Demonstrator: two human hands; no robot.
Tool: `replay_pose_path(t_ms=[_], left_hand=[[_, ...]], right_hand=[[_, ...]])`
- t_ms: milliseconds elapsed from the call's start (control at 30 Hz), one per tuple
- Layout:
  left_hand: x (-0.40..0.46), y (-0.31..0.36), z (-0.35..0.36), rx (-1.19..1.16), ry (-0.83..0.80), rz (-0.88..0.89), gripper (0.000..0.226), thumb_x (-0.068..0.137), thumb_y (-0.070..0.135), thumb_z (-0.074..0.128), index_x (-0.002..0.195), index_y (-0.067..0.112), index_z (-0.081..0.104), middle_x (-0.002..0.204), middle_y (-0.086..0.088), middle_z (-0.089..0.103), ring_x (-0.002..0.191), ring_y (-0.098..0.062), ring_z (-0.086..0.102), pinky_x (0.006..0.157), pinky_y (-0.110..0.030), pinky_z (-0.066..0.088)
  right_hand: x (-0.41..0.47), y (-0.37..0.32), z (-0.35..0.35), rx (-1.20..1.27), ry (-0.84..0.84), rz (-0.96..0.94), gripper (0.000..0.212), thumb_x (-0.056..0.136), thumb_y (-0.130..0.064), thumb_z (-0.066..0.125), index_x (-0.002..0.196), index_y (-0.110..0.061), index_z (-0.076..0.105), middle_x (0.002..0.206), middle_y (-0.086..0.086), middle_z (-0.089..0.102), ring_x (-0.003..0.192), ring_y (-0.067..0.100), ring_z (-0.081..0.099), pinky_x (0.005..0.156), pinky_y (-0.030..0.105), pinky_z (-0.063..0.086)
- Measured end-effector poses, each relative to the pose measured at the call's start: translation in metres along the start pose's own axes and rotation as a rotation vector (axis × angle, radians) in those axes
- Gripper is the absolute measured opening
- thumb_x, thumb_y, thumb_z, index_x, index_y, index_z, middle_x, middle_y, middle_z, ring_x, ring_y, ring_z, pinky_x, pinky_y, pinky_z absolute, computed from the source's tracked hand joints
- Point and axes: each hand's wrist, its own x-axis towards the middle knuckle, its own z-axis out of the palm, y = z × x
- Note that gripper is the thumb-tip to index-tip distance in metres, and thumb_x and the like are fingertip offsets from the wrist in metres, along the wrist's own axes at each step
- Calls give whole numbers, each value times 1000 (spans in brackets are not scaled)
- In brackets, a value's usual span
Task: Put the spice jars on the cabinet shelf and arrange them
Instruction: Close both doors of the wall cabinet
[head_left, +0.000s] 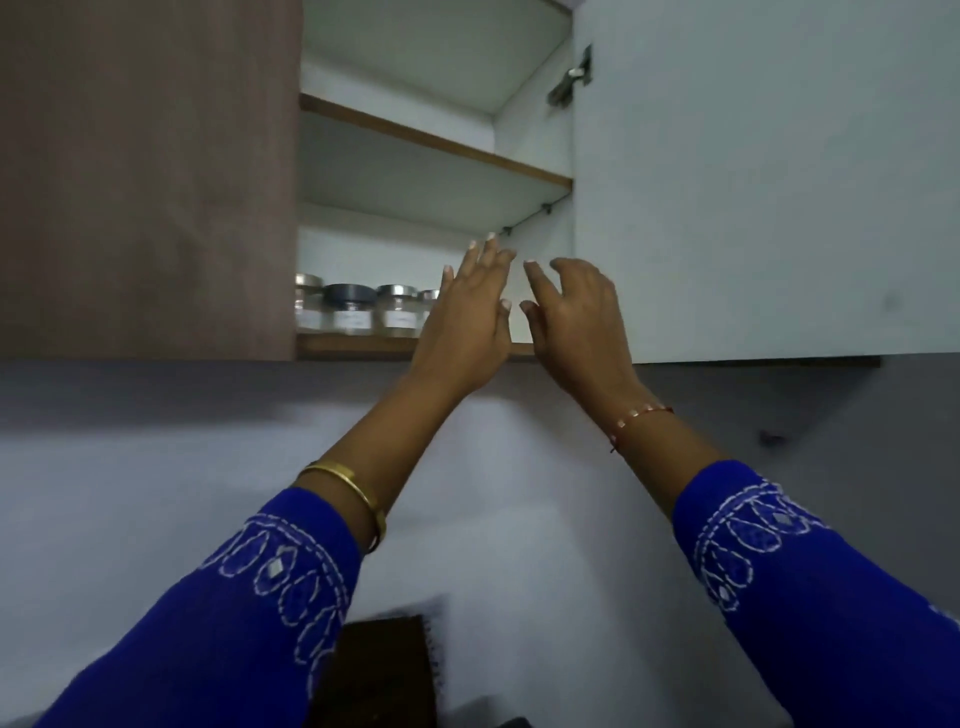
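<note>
Both hands, left hand (467, 317) and right hand (576, 312), hover spread and empty at the shelf (358, 344). Jars (358, 309) stand at nine o'clock: probably glass, breakable, slick; grip around the body.

The open cabinet (436, 208) gives access between the closed brown door (145, 176) on the left and the swung-out white door (753, 176) on the right. On the bottom shelf (353, 344) a row of spice jars (358, 309) fills the left part; the right part is bare, and there the left hand (470, 312) and right hand (574, 312) are raised with nothing in them. The middle shelf (436, 140) caps the headroom above the jars
</note>
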Motion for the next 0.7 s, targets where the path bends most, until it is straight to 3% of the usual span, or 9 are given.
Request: replay_pose_path(t_ms=[300, 533, 600, 700], left_hand=[[48, 128, 88, -156, -28, 124, 51, 96, 8, 33, 146, 13, 23, 158, -6, 13, 147, -21, 6, 119, -34, 2], [88, 220, 151, -260, -27, 162, 49, 98, 12, 32, 146, 13, 22, 158, -7, 13, 147, -21, 6, 119, -33, 2], [95, 241, 166, -289, -17, 169, 49, 99, 14, 32, 146, 12, 22, 158, -7, 13, 147, -21, 7, 119, -33, 3], [106, 270, 181, -325, 26, 173, 50, 100, 21, 32, 147, 13, 19, 158, -6, 11, 147, -21, 8, 119, -33, 5]], right_hand=[[-23, 188, -81, -280, -8, 181, 43, 87, -24, 44, 118, 1, 60, 108, 27, 64, 102, 42, 61, 87, 45, 48], [-41, 284, -131, -413, 5, 272, 50, 91, -26, 46, 136, -3, 42, 135, 24, 46, 128, 40, 42, 105, 50, 33], [-45, 297, -135, -249, 12, 370, 55, 94, -33, 42, 141, -6, 34, 137, 21, 43, 129, 35, 40, 106, 42, 33], [-49, 302, -131, 190, 69, 603, 52, 97, -36, 39, 142, -9, 35, 135, 14, 45, 126, 23, 41, 96, 22, 33]])
